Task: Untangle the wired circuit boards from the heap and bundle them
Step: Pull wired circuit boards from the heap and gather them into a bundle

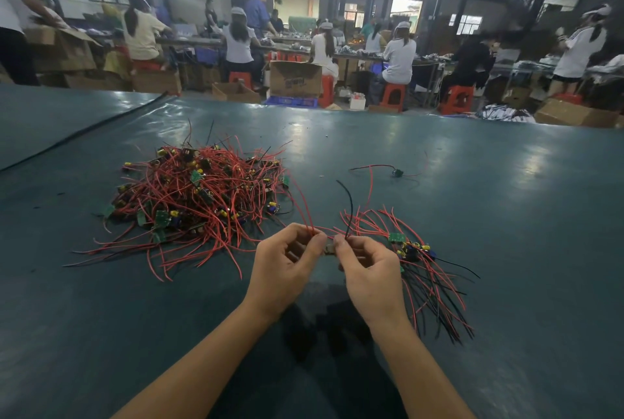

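A tangled heap (199,196) of small green circuit boards with red and black wires lies on the left of the dark green table (472,202). My left hand (287,263) pinches red wires that trail back toward the heap. My right hand (368,270) pinches a black wire and red wires close beside it, and a small circuit board (330,249) shows between the two hands. To the right of my right hand lies a sorted bundle (418,256) of boards, its wires fanned toward me.
One loose wired board (395,172) lies alone farther back on the right. A black cable (101,125) runs across the table's far left. Beyond the far edge, seated people work at benches among cardboard boxes (295,78) and red stools (393,96).
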Motion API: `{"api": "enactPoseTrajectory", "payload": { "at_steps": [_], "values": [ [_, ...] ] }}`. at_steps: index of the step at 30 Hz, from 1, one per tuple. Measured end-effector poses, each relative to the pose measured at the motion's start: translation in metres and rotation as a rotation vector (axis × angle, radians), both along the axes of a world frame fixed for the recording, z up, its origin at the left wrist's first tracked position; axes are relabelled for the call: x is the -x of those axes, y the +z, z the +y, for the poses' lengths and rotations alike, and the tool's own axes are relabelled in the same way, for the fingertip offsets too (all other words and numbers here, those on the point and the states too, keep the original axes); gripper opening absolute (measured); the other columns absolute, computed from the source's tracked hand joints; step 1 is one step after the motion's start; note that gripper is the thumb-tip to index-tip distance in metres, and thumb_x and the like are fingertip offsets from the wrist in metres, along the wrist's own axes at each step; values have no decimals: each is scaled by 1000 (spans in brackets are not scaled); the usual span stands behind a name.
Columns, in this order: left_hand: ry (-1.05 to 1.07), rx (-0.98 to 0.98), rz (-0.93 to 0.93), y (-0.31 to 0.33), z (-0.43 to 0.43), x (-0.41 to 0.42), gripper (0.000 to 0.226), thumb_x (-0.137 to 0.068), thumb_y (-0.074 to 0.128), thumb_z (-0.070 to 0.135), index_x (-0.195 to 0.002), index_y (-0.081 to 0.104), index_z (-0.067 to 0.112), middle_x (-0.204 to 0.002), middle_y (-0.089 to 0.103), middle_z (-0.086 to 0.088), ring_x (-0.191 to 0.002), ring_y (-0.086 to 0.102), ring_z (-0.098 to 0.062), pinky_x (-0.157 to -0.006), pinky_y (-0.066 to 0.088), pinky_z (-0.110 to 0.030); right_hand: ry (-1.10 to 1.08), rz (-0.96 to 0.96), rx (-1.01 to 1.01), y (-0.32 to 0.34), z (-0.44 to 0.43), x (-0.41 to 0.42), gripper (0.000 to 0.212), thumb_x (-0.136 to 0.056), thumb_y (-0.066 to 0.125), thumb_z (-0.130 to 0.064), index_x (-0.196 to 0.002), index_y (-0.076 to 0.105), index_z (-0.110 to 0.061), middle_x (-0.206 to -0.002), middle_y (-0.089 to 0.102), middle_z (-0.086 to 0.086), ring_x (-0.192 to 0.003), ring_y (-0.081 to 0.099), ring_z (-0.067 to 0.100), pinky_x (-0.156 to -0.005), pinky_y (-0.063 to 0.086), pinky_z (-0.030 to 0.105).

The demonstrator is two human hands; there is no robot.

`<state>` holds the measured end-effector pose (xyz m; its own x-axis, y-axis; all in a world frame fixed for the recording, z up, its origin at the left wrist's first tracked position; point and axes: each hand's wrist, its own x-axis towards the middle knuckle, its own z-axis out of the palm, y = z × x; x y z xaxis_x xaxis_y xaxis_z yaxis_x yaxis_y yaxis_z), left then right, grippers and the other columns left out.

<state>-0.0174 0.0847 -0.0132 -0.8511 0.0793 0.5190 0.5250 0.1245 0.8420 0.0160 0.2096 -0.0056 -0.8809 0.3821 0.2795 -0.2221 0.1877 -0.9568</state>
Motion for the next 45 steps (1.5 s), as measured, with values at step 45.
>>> {"api": "enactPoseTrajectory", "payload": {
  "at_steps": [45],
  "values": [
    [-290, -168, -281, 10, 8, -10, 41, -87, 56, 29, -50, 58, 11, -51, 56, -9, -48, 53, -17, -51, 44, -22, -194, -157, 830, 8, 37, 12, 17, -92, 63, -15, -79, 73, -12, -60, 52, -7, -36, 32, 3, -34, 27, 16]
  ]
}}
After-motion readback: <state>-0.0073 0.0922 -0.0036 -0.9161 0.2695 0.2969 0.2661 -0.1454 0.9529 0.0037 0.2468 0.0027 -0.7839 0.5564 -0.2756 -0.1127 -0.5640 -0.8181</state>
